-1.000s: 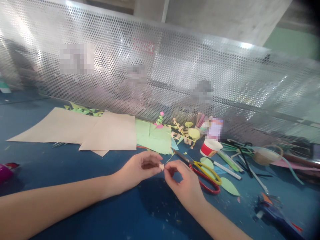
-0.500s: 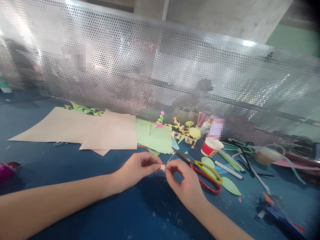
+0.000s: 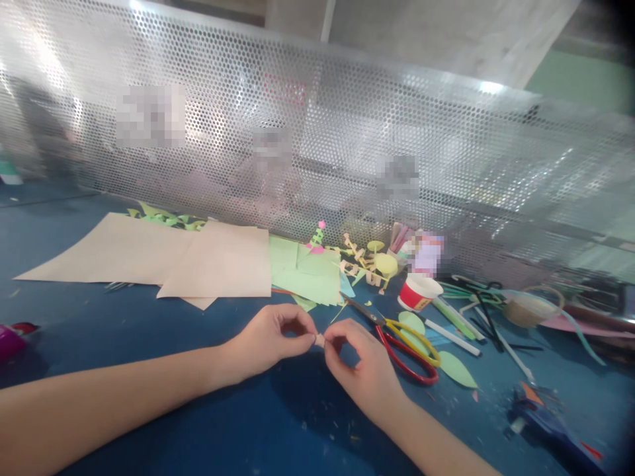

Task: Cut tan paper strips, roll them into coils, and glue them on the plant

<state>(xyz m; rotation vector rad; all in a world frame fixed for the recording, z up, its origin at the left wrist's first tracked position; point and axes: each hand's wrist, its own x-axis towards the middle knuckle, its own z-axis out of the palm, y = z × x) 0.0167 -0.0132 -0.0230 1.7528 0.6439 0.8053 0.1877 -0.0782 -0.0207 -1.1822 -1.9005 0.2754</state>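
Backing it all at 12 o'clock (ctr = pinch pt): perforated metal screen [image 3: 223, 99]. Blue table [image 3: 198, 430] runs below & around. Tan sheets [image 3: 218, 264] lie approx. 10 o'clock, green sheets [image 3: 317, 281] approx. 12.

Hands next. Left hand [image 3: 270, 338] comes in from 9, thumb & index tips pinched on the work; right hand [image 3: 367, 363] from 4, tips pinched at the opp. edge. Nearly touching, only the work btwn them.

Scissors [image 3: 380, 322] at 3, handles just beside the right hand; can't tell if touching. Prob. best to mind that elbow/wrist side & not bump 'em. Cup [image 3: 417, 294] at 2, leaf cut-out [image 3: 457, 369] betw. 3 & 4.

Smallest: pale piece [image 3: 320, 340], dead ctr, held btwn both pinches above the table. Exact shape n/a, too small. Looks thin, so it'd likely crease: light pressure, edges only, max. One hand should anchor while the other adjusts; wrists steady, no tugging apart.
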